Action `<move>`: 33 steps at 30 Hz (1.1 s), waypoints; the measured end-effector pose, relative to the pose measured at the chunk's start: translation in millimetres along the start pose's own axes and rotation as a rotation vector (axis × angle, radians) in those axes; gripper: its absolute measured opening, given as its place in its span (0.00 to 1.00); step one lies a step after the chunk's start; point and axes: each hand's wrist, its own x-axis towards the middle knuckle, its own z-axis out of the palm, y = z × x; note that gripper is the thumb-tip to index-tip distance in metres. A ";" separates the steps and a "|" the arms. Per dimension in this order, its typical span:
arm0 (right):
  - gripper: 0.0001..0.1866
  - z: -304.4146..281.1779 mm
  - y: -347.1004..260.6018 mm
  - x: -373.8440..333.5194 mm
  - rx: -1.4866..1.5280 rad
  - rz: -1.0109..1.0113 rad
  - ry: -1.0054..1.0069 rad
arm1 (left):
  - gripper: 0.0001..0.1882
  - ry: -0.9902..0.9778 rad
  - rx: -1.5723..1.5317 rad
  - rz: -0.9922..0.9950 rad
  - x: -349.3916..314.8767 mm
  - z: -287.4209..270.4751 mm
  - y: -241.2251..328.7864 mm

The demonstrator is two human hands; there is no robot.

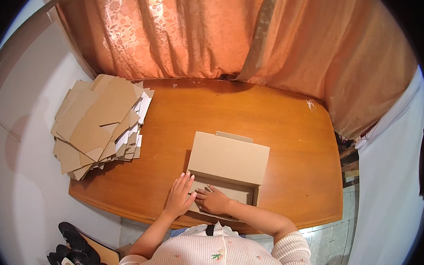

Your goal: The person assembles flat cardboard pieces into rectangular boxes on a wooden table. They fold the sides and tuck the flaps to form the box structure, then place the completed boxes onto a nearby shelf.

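Cardboard box (228, 168) just off table's (288, 152) middle, toward 5 o'clock: plain brown, oblong, lid (230, 155) swung up toward 12, narrow tuck flap (234, 137) on lid's far edge. On my feed, left hand (180, 196) at box's 8 o'clock: unclenched, fingers straight, pointing to 1. Right hand (212, 201) at 7: palm down, fingers toward 9, thumb apart; can't tell whether it pinches cardboard.

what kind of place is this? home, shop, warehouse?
Probably a room in a home: orange curtains hang behind a varnished wooden table. The stack of flat cardboard and open cardboard box on it suggest it doubles as a workspace.
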 end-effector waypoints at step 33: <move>0.35 -1.6 2.8 53.4 0.229 0.344 -0.683 | 0.26 -0.272 0.047 -0.003 15.0 -3.9 2.5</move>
